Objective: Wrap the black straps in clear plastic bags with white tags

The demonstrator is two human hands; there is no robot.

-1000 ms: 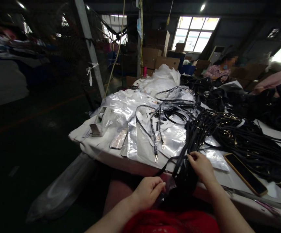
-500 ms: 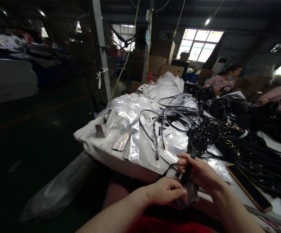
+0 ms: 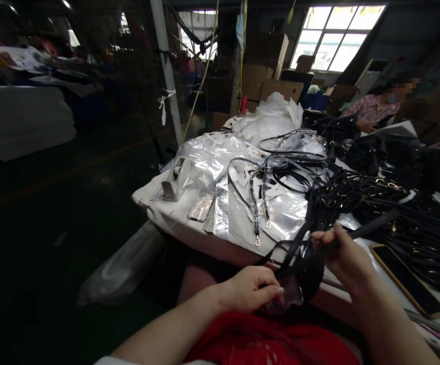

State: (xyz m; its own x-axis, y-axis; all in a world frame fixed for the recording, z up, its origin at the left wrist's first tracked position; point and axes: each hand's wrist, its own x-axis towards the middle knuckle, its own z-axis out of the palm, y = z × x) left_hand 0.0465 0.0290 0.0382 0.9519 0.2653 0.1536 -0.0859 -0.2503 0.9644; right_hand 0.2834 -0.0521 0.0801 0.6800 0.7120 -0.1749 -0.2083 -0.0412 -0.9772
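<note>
Above my lap, my left hand (image 3: 252, 288) is closed, its thumb and fingers pinching the edge of a crumpled clear plastic bag (image 3: 293, 293). Black strap material runs from that bag up to my right hand (image 3: 339, 251), whose fingers are wrapped round a black strap (image 3: 374, 223). One end of this strap sticks out to the right, over the pile of black straps (image 3: 341, 195) with gold-coloured hardware. More loops hang between my hands at the table edge. How far the strap sits inside the bag is hidden.
On the covered table (image 3: 174, 223) lie bagged straps with gold clasps (image 3: 257, 240), flat clear plastic bags (image 3: 223, 213), a small holder (image 3: 174, 182) and a phone (image 3: 201, 205). Another phone (image 3: 408, 279) lies right of my right hand. A person (image 3: 372, 111) sits across the table.
My right hand has moved right and slightly up, drawing the black strap out sideways over the pile. My left hand stays low at the plastic bag. The view has shifted.
</note>
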